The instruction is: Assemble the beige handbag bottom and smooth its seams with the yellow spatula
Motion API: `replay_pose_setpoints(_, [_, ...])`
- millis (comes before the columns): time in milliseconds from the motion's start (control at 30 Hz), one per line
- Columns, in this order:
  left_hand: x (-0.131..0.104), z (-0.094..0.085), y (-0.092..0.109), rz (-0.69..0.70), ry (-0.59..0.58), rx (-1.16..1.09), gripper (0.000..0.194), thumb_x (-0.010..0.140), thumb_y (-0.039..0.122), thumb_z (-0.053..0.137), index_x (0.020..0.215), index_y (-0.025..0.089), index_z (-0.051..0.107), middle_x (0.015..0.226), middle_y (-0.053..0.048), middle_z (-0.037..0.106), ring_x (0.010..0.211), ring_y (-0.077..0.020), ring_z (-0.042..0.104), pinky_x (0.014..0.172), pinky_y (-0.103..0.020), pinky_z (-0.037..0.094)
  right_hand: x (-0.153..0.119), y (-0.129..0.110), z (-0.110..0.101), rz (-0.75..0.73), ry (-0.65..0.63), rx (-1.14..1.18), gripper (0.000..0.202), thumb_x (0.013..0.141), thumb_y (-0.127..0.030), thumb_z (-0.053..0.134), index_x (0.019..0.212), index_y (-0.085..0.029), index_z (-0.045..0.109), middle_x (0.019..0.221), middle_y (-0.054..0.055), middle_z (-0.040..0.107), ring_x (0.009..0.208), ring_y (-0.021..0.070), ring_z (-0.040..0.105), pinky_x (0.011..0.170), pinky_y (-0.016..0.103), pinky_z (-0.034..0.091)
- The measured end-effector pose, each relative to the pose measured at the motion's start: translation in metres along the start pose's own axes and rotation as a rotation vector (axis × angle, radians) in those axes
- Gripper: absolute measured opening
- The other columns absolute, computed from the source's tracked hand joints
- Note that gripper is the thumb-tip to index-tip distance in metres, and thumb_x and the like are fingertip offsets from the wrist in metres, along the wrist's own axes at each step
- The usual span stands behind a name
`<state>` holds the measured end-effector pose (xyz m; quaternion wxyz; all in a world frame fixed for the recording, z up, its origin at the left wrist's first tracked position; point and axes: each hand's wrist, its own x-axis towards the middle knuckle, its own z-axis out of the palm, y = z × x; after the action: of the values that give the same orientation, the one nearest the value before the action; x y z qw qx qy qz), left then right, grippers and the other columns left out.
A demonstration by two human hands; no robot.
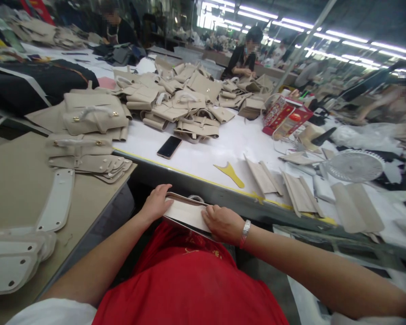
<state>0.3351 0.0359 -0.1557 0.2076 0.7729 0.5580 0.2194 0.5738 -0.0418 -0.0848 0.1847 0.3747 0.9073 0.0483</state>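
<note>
A beige handbag (186, 214) is held close above my lap, its long pale panel turned up toward me and a dark gap along its edge. A bit of its handle, a pale loop, shows behind the far edge. My left hand (157, 203) grips the left end, with the fingers over the top corner. At the right end, my right hand (223, 223) is closed around the bag, thumb and fingers pressed on the panel. The underside of the bag is hidden. A red apron (189, 284) lies just beneath it.
A white table (145, 144) ahead bears a heap of beige bag parts (189, 95), a phone (169, 147), a yellow tool (230, 174), a red box (287, 116) and a clear fan-shaped cover (354, 165). White panels (11, 262) lie left. People work beyond.
</note>
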Motion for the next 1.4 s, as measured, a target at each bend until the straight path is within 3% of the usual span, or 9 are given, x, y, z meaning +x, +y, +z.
replay_pose_setpoints(100, [-0.001, -0.006, 0.024, 0.176, 0.042, 0.151, 0.041, 0.076, 0.018, 0.050, 0.118, 0.018, 0.051, 0.121, -0.013, 0.051, 0.114, -0.0279, 0.045, 0.098, -0.047, 0.034, 0.011, -0.001, -0.002, 0.059, -0.046, 0.052, 0.027, 0.081, -0.022, 0.043, 0.103, -0.009, 0.051, 0.092, 0.017, 0.053, 0.075, 0.0229, 0.054, 0.056, 0.033, 0.045])
replay_pose_setpoints(267, [-0.019, 0.003, 0.063, 0.624, -0.386, 0.050, 0.052, 0.077, 0.043, 0.056, 0.121, 0.017, 0.049, 0.113, -0.011, 0.058, 0.102, -0.0246, 0.053, 0.089, -0.038, 0.043, 0.006, 0.015, -0.007, 0.092, -0.088, 0.237, 0.057, 0.066, -0.040, 0.066, 0.115, -0.015, 0.049, 0.103, 0.015, 0.052, 0.085, 0.0270, 0.056, 0.066, 0.038, 0.048])
replay_pose_setpoints(400, [-0.032, 0.025, 0.047, 0.691, -0.405, 0.107, 0.056, 0.071, 0.047, 0.061, 0.121, 0.023, 0.052, 0.121, -0.010, 0.056, 0.108, -0.0278, 0.052, 0.091, -0.043, 0.043, -0.013, 0.043, -0.004, 0.244, -0.081, 0.945, 0.064, 0.073, -0.045, 0.061, 0.128, -0.022, 0.040, 0.107, 0.010, 0.056, 0.094, 0.0221, 0.057, 0.083, 0.037, 0.046])
replay_pose_setpoints(500, [-0.029, 0.045, 0.026, 0.772, -0.290, 0.147, 0.063, 0.067, 0.045, 0.065, 0.125, 0.027, 0.050, 0.123, -0.010, 0.055, 0.109, -0.0309, 0.053, 0.090, -0.045, 0.044, -0.034, 0.058, 0.015, 0.671, -0.070, 1.605, 0.049, 0.086, -0.031, 0.043, 0.132, -0.020, 0.032, 0.084, 0.003, 0.060, 0.073, 0.0133, 0.062, 0.072, 0.030, 0.051])
replay_pose_setpoints(567, [-0.025, 0.051, 0.023, 0.826, -0.255, 0.143, 0.069, 0.067, 0.046, 0.064, 0.131, 0.030, 0.043, 0.122, -0.009, 0.056, 0.105, -0.0301, 0.055, 0.087, -0.044, 0.046, -0.049, 0.058, 0.035, 0.791, -0.166, 1.786, 0.047, 0.084, -0.023, 0.042, 0.130, -0.016, 0.033, 0.069, 0.000, 0.058, 0.057, 0.0113, 0.060, 0.059, 0.028, 0.052])
replay_pose_setpoints(667, [-0.022, 0.046, 0.036, 0.857, -0.254, 0.152, 0.075, 0.070, 0.047, 0.061, 0.137, 0.032, 0.031, 0.119, -0.008, 0.058, 0.100, -0.0278, 0.056, 0.083, -0.041, 0.046, -0.065, 0.046, 0.062, 0.729, -0.259, 1.725, 0.045, 0.076, -0.025, 0.057, 0.119, -0.017, 0.047, 0.054, -0.006, 0.053, 0.041, 0.0078, 0.051, 0.046, 0.021, 0.048])
replay_pose_setpoints(867, [-0.011, 0.023, 0.070, 0.903, -0.424, 0.296, 0.062, 0.079, 0.048, 0.052, 0.136, 0.030, 0.034, 0.112, -0.009, 0.056, 0.095, -0.0262, 0.049, 0.081, -0.040, 0.038, -0.057, 0.026, 0.077, 0.756, -0.003, 1.523, 0.040, 0.076, -0.025, 0.056, 0.114, -0.015, 0.052, 0.052, -0.007, 0.050, 0.040, 0.0072, 0.043, 0.044, 0.021, 0.042])
replay_pose_setpoints(1000, [-0.005, 0.021, 0.070, 0.892, -0.460, 0.348, 0.056, 0.079, 0.042, 0.054, 0.132, 0.028, 0.040, 0.116, -0.009, 0.052, 0.099, -0.0269, 0.044, 0.082, -0.039, 0.035, -0.052, 0.030, 0.078, 0.634, 0.216, 1.524, 0.036, 0.071, -0.020, 0.057, 0.106, -0.013, 0.058, 0.071, 0.000, 0.061, 0.057, 0.0092, 0.051, 0.058, 0.022, 0.046])
replay_pose_setpoints(1400, [-0.001, 0.016, 0.075, 0.935, -0.474, 0.428, 0.047, 0.085, 0.030, 0.046, 0.131, 0.025, 0.040, 0.107, -0.008, 0.054, 0.089, -0.0221, 0.045, 0.076, -0.034, 0.037, -0.064, 0.032, 0.053, 0.701, 0.154, 1.561, 0.061, 0.068, -0.014, 0.047, 0.128, -0.009, 0.040, 0.046, -0.010, 0.040, 0.037, 0.0048, 0.032, 0.035, 0.016, 0.022])
